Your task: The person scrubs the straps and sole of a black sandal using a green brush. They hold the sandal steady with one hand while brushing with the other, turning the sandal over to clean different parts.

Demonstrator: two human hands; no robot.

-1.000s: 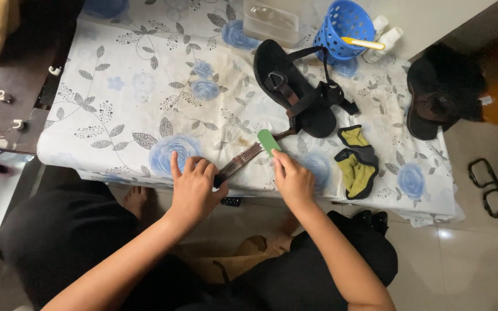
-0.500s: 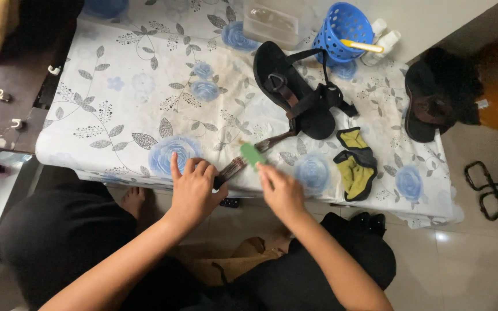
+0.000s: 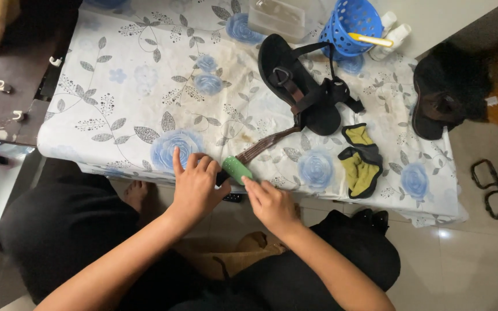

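Open cloth left of the black sandal (image 3: 298, 86); the blue basket (image 3: 351, 26) and yellow-black pads (image 3: 361, 161) crowd the right.

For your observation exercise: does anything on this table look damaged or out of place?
Yes. The black sandal has a brown strap trailing loose toward the table edge, seemingly detached. Brownish stains mark the floral tablecloth nearby.

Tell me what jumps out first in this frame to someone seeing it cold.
Both hands meet at the near table edge: the left hand presses down the end of a brown strap while the right hand holds a small green block against it. Past them a black sandal lies sole-down on the floral tablecloth, with a blue basket at the far edge and yellow-and-black pads to the right.
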